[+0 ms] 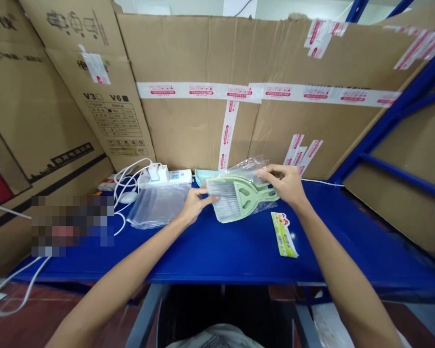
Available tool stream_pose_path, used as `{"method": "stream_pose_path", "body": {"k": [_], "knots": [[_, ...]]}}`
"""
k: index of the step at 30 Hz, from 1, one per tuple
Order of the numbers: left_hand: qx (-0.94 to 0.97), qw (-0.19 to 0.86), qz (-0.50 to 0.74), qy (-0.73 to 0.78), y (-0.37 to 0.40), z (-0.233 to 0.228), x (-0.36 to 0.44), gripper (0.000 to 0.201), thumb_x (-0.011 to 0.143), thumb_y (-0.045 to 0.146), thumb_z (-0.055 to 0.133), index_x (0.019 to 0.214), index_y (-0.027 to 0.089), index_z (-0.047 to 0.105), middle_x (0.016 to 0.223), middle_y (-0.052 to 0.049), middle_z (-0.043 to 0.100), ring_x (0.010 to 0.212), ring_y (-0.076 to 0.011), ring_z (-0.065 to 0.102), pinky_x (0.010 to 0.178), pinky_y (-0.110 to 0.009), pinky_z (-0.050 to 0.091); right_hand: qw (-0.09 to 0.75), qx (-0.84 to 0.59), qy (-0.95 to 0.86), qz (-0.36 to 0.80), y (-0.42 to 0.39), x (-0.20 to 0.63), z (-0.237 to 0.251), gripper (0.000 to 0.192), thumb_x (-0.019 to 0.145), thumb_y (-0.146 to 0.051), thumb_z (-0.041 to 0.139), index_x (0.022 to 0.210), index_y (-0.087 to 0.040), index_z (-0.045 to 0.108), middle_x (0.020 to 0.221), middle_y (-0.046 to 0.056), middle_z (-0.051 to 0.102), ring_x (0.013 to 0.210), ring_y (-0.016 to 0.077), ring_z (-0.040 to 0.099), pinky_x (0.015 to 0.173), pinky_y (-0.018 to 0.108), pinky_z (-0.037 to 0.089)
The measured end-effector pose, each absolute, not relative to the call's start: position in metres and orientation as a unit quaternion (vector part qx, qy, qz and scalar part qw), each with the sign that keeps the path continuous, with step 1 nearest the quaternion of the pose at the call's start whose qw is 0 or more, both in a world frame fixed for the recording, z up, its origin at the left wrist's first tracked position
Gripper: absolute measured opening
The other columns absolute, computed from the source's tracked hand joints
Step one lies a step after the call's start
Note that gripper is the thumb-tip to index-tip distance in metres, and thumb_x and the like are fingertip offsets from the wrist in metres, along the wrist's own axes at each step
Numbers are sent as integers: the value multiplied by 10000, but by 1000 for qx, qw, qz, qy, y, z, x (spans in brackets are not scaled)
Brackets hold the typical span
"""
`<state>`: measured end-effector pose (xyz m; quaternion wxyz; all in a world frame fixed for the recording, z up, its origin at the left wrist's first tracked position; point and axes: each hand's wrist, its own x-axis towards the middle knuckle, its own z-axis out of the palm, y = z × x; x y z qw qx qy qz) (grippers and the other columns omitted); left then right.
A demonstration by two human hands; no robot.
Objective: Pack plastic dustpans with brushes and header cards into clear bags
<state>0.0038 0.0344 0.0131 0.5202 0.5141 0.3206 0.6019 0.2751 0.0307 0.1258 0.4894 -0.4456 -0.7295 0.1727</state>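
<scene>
Both hands are on a pale green plastic slotted scoop [239, 198] that sits partly inside a clear plastic bag [248, 169], held just above the blue tabletop [239, 246], near its back edge. Left hand [194, 205]: grip closed in a pinch, thumb on top and fingers curled under, clamping the wide slotted end of the scoop at its left edge. Right hand [286, 183]: grip pinching too, fingertips pressed together on the handle end where the bag mouth bunches up; thumb is hidden under the fingers, so can't tell whether it's gripping bag film only or film plus handle. Scoop lies roughly flat, slotted end to the left, handle to the right. Bag film covers the handle side and upper part; the slotted end looks uncovered. Just right of the scoop, flat on the tabletop and apart from both hands: a yellow-green printed label card [284, 234]. Left of the left hand: a stack of clear plastic bags [157, 205], not touched. Behind that, a white power strip [168, 176] with plugs and white cables. A light blue plastic piece [205, 175] pokes out behind the scoop. Cardboard boxes [239, 87] wall off the back.
</scene>
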Motion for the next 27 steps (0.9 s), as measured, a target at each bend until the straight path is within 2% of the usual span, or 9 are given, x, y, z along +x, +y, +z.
{"method": "stream_pose_path", "body": {"k": [4,8,12,16,19,21,24,26,27], "knots": [[503,522,610,321,37,12,5,242,621,288,965,816,181,871,941,-83,830,954,-248,739,916,-333,554,425,-459,-767,140,34,274,165,306,823,-483,740,674,-218,776,634,27,695,609,186,586,613,346,437],[483,511,641,307,37,14,7,243,608,296,962,796,181,861,927,-72,827,919,-229,724,900,-318,540,439,-457,-768,91,30,270,199,266,817,-447,746,652,-239,749,653,28,690,636,185,587,638,358,437],[419,514,680,314,35,23,7,288,544,321,975,757,189,834,829,-45,807,794,-189,687,777,-276,519,457,-467,-755,46,25,287,226,284,820,-452,763,631,-245,714,641,46,676,637,186,579,628,368,423],[392,567,637,345,32,37,1,311,580,370,936,803,187,818,811,-45,798,726,-192,683,714,-275,512,559,-465,-686,35,38,339,237,246,803,-385,823,639,-251,696,633,56,636,602,169,532,606,393,386],[438,579,566,391,27,36,2,299,628,419,891,780,180,794,766,-51,777,690,-206,677,680,-287,506,662,-440,-601,87,56,379,223,278,813,-409,833,648,-293,642,676,61,637,590,189,515,584,413,374],[501,537,529,425,22,31,7,288,693,448,843,756,176,773,740,-47,756,678,-207,663,644,-282,482,682,-443,-567,129,67,394,203,236,802,-414,844,705,-311,655,756,81,684,625,226,567,580,424,409],[620,404,470,481,13,23,16,213,816,390,739,791,179,748,763,-37,741,716,-214,665,650,-285,461,665,-466,-558,171,80,395,168,234,741,-398,878,873,-311,706,837,96,721,647,250,633,563,418,477],[673,325,419,515,7,21,17,170,860,311,687,959,180,731,818,-30,744,761,-221,682,694,-297,473,621,-471,-604,166,86,383,151,412,739,-428,865,1100,-296,720,903,99,744,643,246,667,527,391,502],[688,302,396,528,4,21,17,251,869,290,679,1094,179,696,849,-27,745,777,-225,690,713,-305,483,591,-465,-641,152,88,373,146,544,759,-449,846,1256,-292,687,958,102,757,660,245,689,521,377,517]]}}
